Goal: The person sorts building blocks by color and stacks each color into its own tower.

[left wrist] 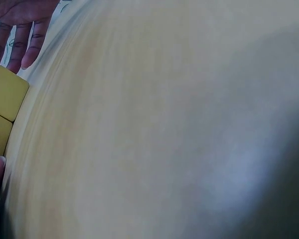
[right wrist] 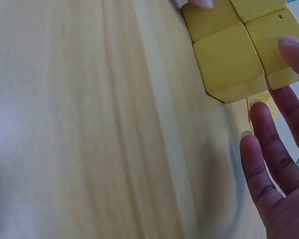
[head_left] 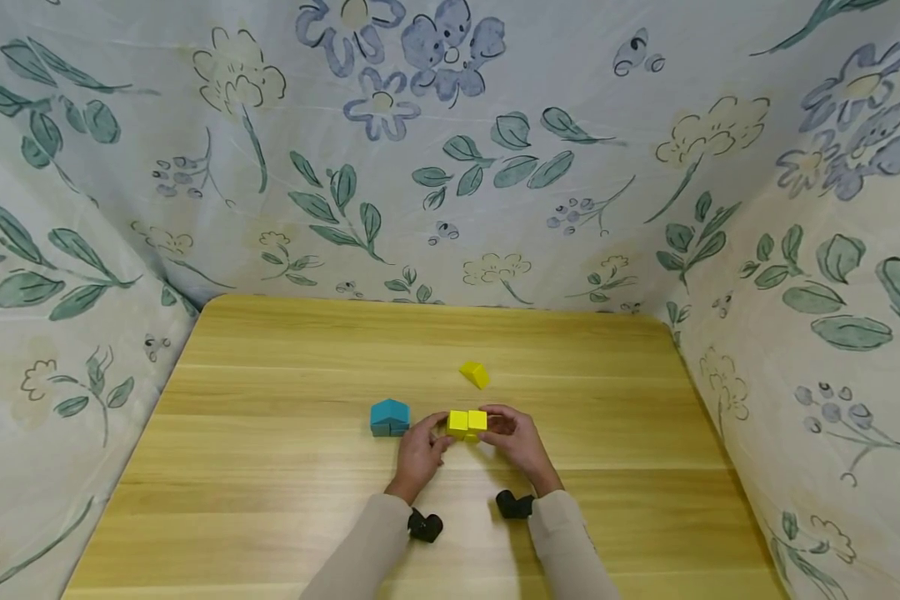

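Observation:
A small stack of yellow blocks stands on the table between the two hands, with two cubes side by side on top. From the left, the left hand grips the stack, thumb in front and forefinger behind. The right hand pinches the right upper cube between thumb and forefinger; its other fingers are spread lower down. A fingertip of the left hand shows at the edge of the left block in the right wrist view. In the left wrist view, only part of the blocks shows.
Behind the stack lies a yellow triangular block. Left of the left hand stands a blue house-shaped stack with a roof-like top. The wooden table meets flowered cloth at the back and sides.

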